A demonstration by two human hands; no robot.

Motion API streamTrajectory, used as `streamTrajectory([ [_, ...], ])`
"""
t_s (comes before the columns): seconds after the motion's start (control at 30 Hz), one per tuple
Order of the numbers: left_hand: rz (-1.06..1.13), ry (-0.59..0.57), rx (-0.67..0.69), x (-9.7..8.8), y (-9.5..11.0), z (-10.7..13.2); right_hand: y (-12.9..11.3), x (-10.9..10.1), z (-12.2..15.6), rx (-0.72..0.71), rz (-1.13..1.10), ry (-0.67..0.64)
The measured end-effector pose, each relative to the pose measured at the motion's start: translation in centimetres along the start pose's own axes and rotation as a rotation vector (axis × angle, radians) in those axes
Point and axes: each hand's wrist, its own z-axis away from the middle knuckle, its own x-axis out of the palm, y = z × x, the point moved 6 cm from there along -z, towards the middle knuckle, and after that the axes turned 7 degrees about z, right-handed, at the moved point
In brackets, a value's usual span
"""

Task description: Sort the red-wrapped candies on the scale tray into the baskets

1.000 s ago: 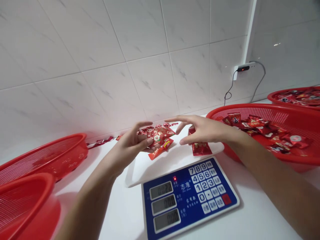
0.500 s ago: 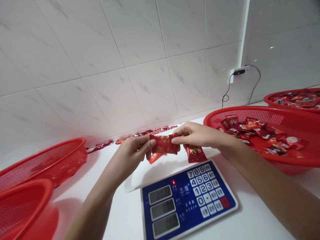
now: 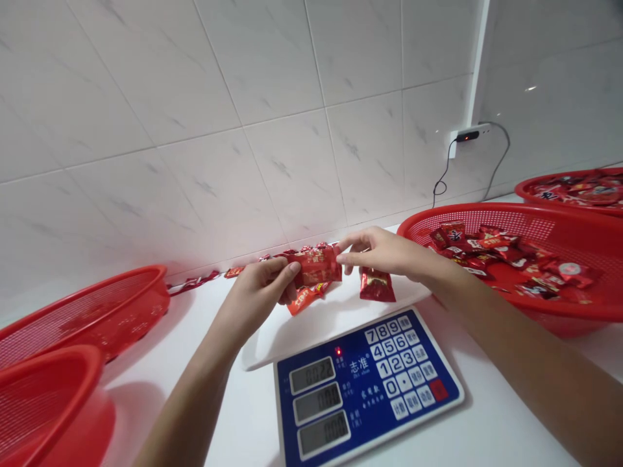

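Observation:
My left hand (image 3: 260,288) pinches the left end of a red candy packet (image 3: 316,266) held above the white pan (image 3: 311,324) of a digital scale. My right hand (image 3: 384,254) sits just right of that packet, thumb and forefinger pressed together at its right end; whether they still grip it is unclear. Two other red packets lie on the pan: an orange-red packet (image 3: 304,299) under my left hand and a dark red packet (image 3: 376,285) below my right hand. The scale's blue panel (image 3: 365,383) shows displays and a keypad.
A large red basket (image 3: 516,220) with several red packets stands at the right, another red basket (image 3: 574,191) behind it. Two red baskets (image 3: 87,311) sit at the left. Loose red packets (image 3: 195,282) line the tiled wall. A cable hangs from a wall socket (image 3: 470,135).
A second ago my left hand held the packet alone and my right hand was open. Both hands then pinched the packet's ends; now the packet sits slightly higher and farther back.

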Motion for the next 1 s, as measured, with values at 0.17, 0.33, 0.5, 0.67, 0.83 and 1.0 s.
streamTrajectory([
  [0.17, 0.089, 0.013, -0.123, -0.2, -2.2, -0.5, -0.2, -1.6, 0.6, 0.063, -0.188, 0.142],
  [0.33, 0.082, 0.03, 0.0, -0.1, -0.2, 0.3, -1.1, -0.3, 1.0, 0.052, -0.268, 0.119],
  [0.5, 0.129, -0.198, 0.051, 2.6, 2.5, 1.7, -1.9, 1.8, 1.0, -0.059, -0.297, 0.039],
  [0.67, 0.167, -0.186, 0.014, 2.7, 1.9, 1.4, -2.3, 2.6, 1.2, -0.117, -0.334, -0.095],
  [0.83, 0.04, -0.148, 0.038, 1.8, 1.2, 1.0, -1.6, 1.6, 1.0, -0.167, -0.075, -0.126],
  [1.0, -0.017, -0.159, 0.088, 1.2, 1.2, 1.0, -1.1, 1.7, 0.5, -0.239, 0.02, -0.204],
])
